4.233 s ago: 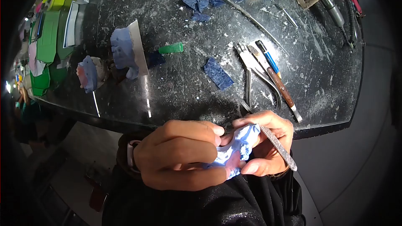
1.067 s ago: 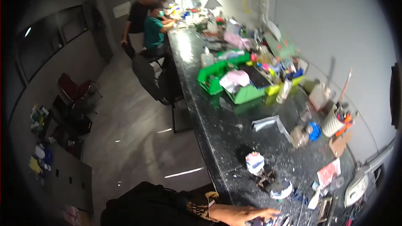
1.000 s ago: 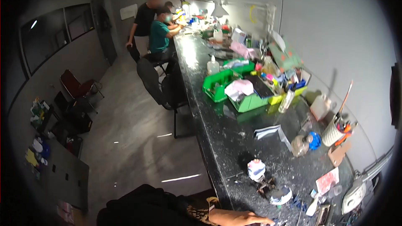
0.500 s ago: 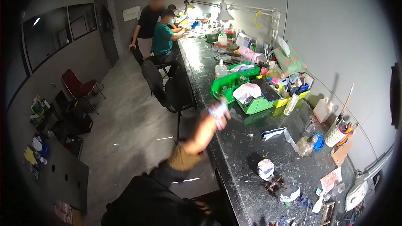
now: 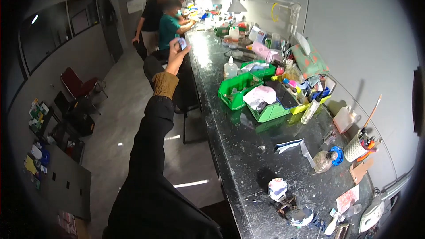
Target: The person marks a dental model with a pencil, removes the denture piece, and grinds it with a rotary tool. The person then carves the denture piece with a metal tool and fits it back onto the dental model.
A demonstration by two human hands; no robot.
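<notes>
My left hand (image 5: 178, 58) is raised at the end of an outstretched arm in a black sleeve with a brown cuff. Its fingers are closed round a small pale blue and white object (image 5: 182, 43), too small to name. From this view the hand lies left of the bench edge, in front of the co-workers. My right hand is out of sight. Near me on the bench stand a white lump with coloured patches (image 5: 277, 189), a dark metal frame (image 5: 287, 205) and a second white and blue piece (image 5: 303, 216).
Green bins (image 5: 234, 99), a clear bottle (image 5: 230, 69), a folded paper strip (image 5: 290, 145) and a cup of brushes (image 5: 355, 148) stand on the dark bench (image 5: 239, 150). Co-workers (image 5: 170, 28) are at the far end. A black chair (image 5: 188, 93) stands beside the bench.
My left hand, with the small object, has moved from over the bench edge up and left, and the arm is now stretched out. The view has shifted slightly.
</notes>
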